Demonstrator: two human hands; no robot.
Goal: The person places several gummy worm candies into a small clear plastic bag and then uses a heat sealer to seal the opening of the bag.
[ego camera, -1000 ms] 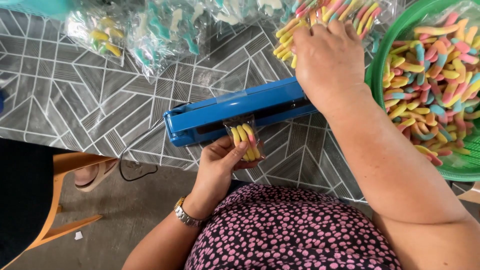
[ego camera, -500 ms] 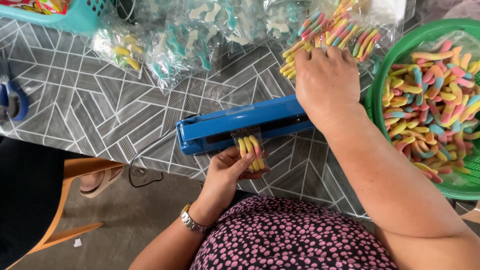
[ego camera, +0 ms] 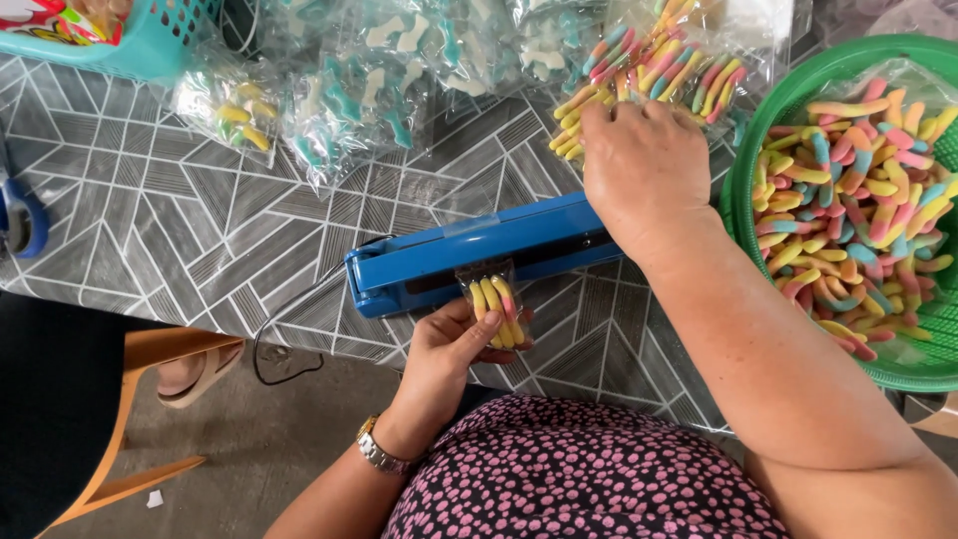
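The left hand [ego camera: 454,344] is closed in a pinch on a small clear packet [ego camera: 496,304] of yellow-and-pink gummy worms, gripping its lower half. The packet's open top lies between the jaws of the blue bar sealer [ego camera: 479,255] at the near edge of the desk [ego camera: 150,220]. The right hand [ego camera: 644,175] rests palm-down on the far end of the sealer arm, fingers curled; I cannot tell whether they grasp anything beneath.

Handling, as judged: the packet is light, its film thin, limp and slippery, its contents soft. Hold it low, by the filled part, leaving the mouth flat and free of candy.

A green basket [ego camera: 743,190] of loose worms stands to the right, with filled bags [ego camera: 659,60] beyond the sealer.

Hidden: the sealing strip, the packet's mouth and the right fingertips. The basket and a teal basket [ego camera: 130,55] are cut off by the frame.
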